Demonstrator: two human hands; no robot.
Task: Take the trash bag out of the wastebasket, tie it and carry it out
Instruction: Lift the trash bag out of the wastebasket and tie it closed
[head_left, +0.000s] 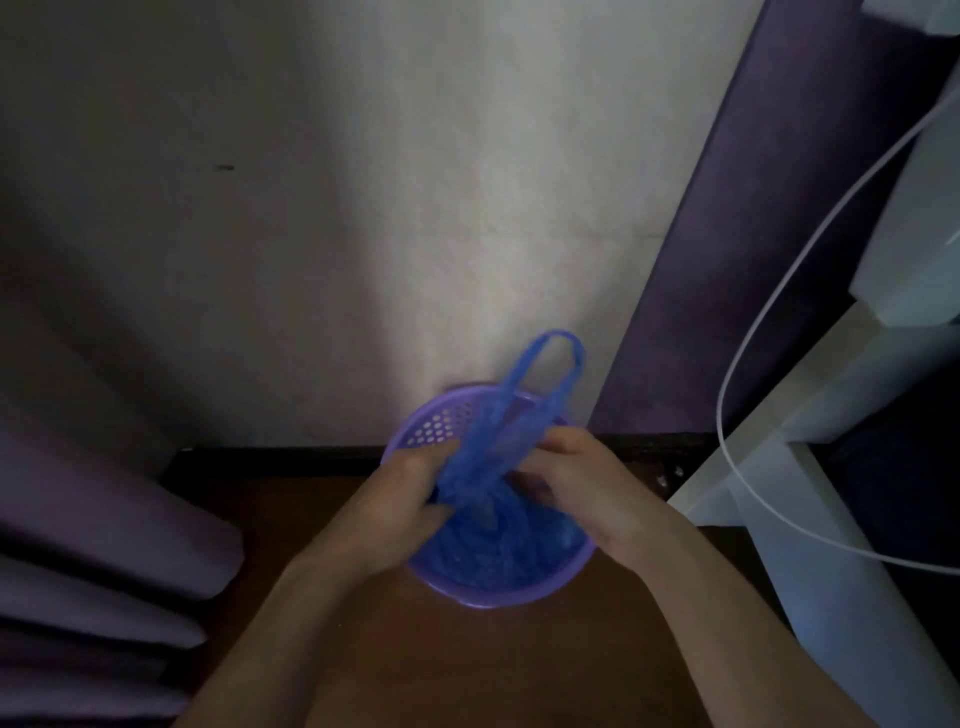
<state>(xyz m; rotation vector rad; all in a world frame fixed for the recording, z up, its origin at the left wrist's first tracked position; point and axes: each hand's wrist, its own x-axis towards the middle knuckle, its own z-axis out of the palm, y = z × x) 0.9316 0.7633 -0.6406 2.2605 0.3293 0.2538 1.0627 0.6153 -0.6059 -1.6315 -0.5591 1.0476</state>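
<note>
Blue thin plastic trash bag (498, 540) sits inside the round purple perforated plastic wastebasket (441, 431) on the brown floor (291, 499). Both forearms reach down over the rim. The left hand (410, 488) and right hand (576, 467) each pinch the gathered bag neck, one handle loop standing upright between them.

1. Views: one, a head-worn wide-angle camera; no second view shares the scene.
2. Position: above the wooden floor (519, 665), looking forward and steeply down.
3. Facing: toward a pale wall (415, 208), which fills the upper frame.
4. Nearness: close; both forearms enter from the bottom edge, and the left hand (410, 488), right hand (576, 478) and wastebasket (483, 592) sit low of centre.
5. Edges: curtain (78, 519) at left, white furniture (779, 493) at right, lines bowed by the lens.
</note>
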